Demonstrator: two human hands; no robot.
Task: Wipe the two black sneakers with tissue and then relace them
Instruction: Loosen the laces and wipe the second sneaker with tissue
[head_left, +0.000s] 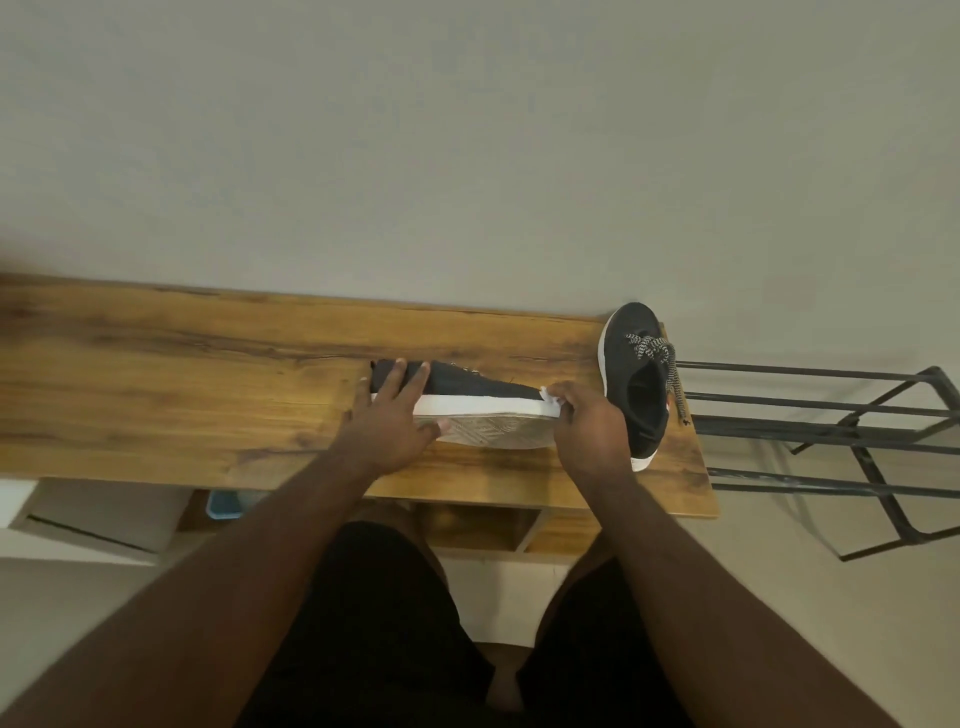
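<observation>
Wiping shoe (483, 392) mid-frame: right hand (592, 431) pinches tissue (549, 395), left hand (389, 415) spread flat on heel. Hard rub could slide shoe off table (182, 364).

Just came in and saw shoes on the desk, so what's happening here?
A person is cleaning a black sneaker with a white sole, tipped on its side on the wooden table. The left hand steadies its heel end while the right hand rubs a white tissue at the toe. A second black sneaker with speckled laces waits beside it.
</observation>
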